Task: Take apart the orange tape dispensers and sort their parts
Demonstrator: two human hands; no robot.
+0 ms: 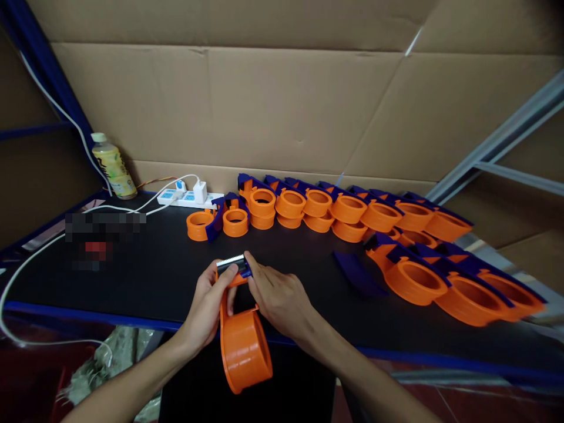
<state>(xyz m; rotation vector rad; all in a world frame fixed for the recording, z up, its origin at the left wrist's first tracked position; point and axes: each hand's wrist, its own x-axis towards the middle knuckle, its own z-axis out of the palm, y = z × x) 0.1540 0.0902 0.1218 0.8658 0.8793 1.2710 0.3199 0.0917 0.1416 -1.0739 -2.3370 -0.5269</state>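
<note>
Both my hands are on an orange tape dispenser (pixel 247 352), held over the front edge of the table with its round hub hanging down. My left hand (pixel 207 305) grips its upper end, the thumb lying along a dark strip beside a toothed metal blade (pixel 230 261). Pressed against the opposite side of that end is my right hand (pixel 282 294), fingers together near a small blue-purple part (pixel 244 270). Its fingertips are partly hidden. A loose dark purple cover piece (pixel 358 275) lies on the table to the right.
Rows of orange and purple tape dispensers (pixel 317 202) line the back and right of the black table (pixel 145 270). A power strip (pixel 194 198) with plugs and white cables, plus a yellow-labelled bottle (pixel 113 167), stand at the back left. Cardboard (pixel 282 106) walls the back.
</note>
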